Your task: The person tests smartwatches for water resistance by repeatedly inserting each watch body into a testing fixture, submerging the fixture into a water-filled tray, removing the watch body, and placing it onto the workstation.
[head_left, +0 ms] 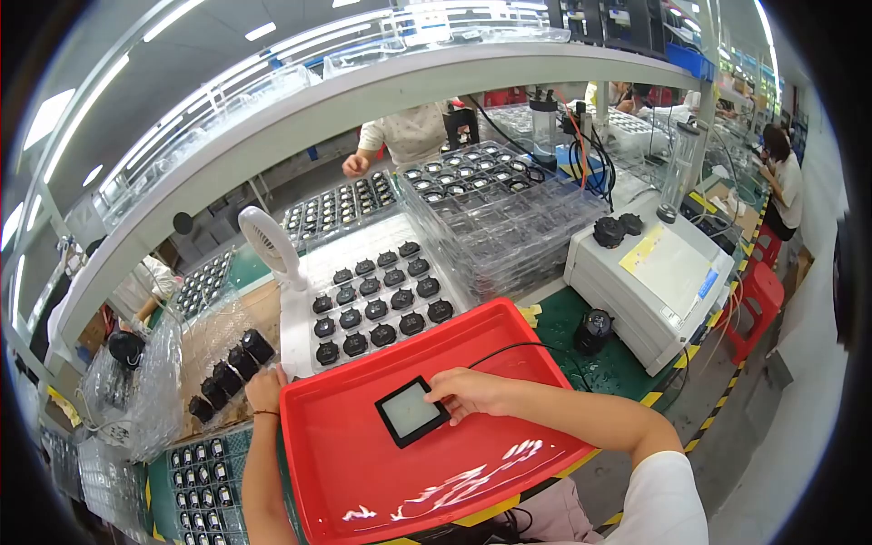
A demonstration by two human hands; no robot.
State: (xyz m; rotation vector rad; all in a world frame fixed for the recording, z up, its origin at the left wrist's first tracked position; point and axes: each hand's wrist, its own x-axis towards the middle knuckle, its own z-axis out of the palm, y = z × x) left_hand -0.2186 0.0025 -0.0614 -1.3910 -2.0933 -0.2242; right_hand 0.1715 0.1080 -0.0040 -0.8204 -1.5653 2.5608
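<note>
My right hand (pixel 472 392) grips the right edge of a flat square panel (pixel 411 412) with a black frame and a pale grey face. The panel is held tilted over a shiny red tray (pixel 341 486). A thin black cable (pixel 522 344) runs from near this hand over the tray's far rim. Beside the tray's left rim is my left hand (pixel 264 391), its fingers mostly hidden. Just beyond it, a row of black round-bodied units (pixel 229 378) lies on brown cardboard. I cannot make out whether the left hand holds the rim or one of these units.
Behind the red tray, a white tray (pixel 304 304) carries rows of black units, with a white fan (pixel 270 243) at its corner. Stacked clear plastic trays (pixel 495 232) stand farther back. A grey box-shaped instrument (pixel 627 291) sits right, near a loose black unit (pixel 594 331). A co-worker (pixel 409 132) is opposite.
</note>
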